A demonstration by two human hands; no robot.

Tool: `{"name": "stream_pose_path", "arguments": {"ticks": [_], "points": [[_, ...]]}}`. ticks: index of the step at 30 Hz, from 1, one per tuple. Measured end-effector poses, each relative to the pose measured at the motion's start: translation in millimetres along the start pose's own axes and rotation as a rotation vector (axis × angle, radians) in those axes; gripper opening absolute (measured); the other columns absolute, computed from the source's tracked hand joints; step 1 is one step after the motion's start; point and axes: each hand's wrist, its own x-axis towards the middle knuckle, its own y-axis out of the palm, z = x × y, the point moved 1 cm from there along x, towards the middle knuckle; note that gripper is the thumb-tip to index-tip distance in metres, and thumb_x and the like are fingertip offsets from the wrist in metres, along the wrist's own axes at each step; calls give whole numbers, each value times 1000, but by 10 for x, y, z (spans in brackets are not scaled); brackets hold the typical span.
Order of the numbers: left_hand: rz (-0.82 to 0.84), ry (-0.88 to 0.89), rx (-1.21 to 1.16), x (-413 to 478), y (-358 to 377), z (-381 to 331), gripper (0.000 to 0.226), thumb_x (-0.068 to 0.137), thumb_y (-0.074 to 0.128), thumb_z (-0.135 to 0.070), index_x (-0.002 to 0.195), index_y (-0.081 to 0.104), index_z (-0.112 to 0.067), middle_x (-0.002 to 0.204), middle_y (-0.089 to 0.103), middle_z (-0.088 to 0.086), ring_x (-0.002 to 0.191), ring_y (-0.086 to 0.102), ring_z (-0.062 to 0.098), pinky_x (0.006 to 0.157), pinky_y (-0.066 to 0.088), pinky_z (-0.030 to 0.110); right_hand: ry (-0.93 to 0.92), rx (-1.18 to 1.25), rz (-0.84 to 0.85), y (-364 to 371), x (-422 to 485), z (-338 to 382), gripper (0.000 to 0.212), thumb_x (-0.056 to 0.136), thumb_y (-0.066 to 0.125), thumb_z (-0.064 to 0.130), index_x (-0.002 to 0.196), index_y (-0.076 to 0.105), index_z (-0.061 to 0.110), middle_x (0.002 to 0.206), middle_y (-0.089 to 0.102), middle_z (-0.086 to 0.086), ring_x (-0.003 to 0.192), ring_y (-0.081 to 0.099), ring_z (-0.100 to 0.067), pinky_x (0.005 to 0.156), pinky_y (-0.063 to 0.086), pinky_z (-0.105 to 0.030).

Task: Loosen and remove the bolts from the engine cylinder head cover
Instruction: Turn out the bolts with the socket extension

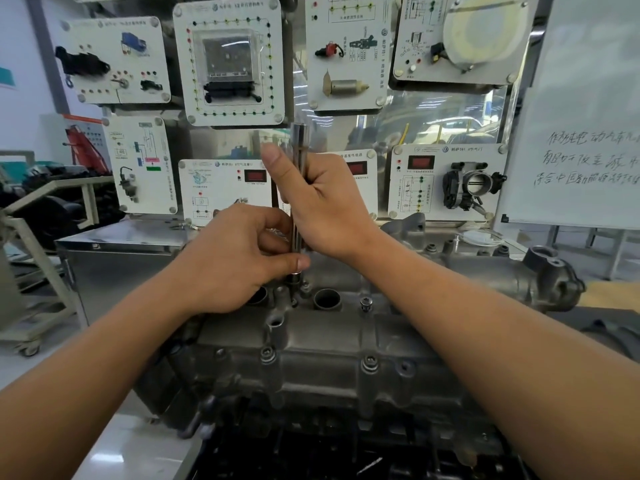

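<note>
Left hand (239, 258) pinches the lower end of an upright socket extension bar (296, 233) between thumb and fingers, just above the cylinder head cover (322, 344). Bar tip meets the cover near its far edge, just left of an open spark plug well (327, 299). Right hand (325, 206) grips the bar higher up, thumb raised. Bolts (370, 362) sit seated along the cover's near edge.
</note>
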Motion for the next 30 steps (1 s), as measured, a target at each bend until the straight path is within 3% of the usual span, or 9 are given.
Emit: {"name": "stream_pose_path", "arguments": {"ticks": [3,7,13,16,19,23,25,28,30], "points": [[10,-17,-40,21,-6,7,18,81,80,-21,88,66,-11,57,70,2,38,48,3,44,37,11,10,9,25,-18,15,-16,55,100,59,22,55,37,2,51,27,-3,48,26,-12,50,26,-29],[-124,14,81,24,-9,63,27,73,84,-30,80,61,-19,57,63,-7,47,53,5,48,43,17,25,-7,91,-50,7,-61,53,84,81,22,65,46,-14,57,39,-11,54,33,-21,52,31,-36],[-233,20,201,-9,43,68,29,71,80,-42,73,55,-27,59,62,-14,54,57,3,48,42,17,41,40,82,-47,25,-80,40,78,85,12,65,53,-8,57,44,-11,53,37,-17,50,33,-29],[-214,45,7,-34,36,50,10,85,72,-28,92,67,-27,81,74,-9,75,69,1,67,55,17,35,70,126,-72,36,-84,40,84,79,9,61,50,-6,55,35,-8,53,31,-16,49,29,-24],[-171,45,-263,-58,-39,75,21,95,61,-10,107,71,-24,95,77,-11,91,73,4,75,55,13,32,53,181,-105,53,-77,45,93,69,10,61,47,-14,58,31,-10,55,28,-18,50,27,-23],[-72,-12,-408,-36,-64,119,27,96,57,-2,110,72,-18,100,78,1,97,74,16,86,58,25,146,93,198,-125,70,-95,37,102,56,13,93,61,-22,54,40,-3,46,38,-4,47,34,-14],[-75,-36,-442,-17,-56,124,25,95,57,0,104,74,-17,97,78,4,93,75,18,86,59,28,161,96,211,-130,72,-90,32,103,53,14,95,66,-15,54,43,1,46,42,-2,46,35,-12],[-104,-54,-472,-4,-51,127,14,87,67,-7,98,74,-12,90,78,7,87,76,22,76,61,26,83,69,186,-132,57,-70,37,98,63,17,75,63,-12,58,39,-9,52,36,-10,50,31,-18],[-139,-60,-468,-1,-46,137,26,75,73,-18,98,72,-6,86,77,11,84,75,27,71,62,27,62,82,155,-144,50,-75,28,91,73,18,72,68,-2,56,45,-5,54,38,-12,51,30,-21]]}}
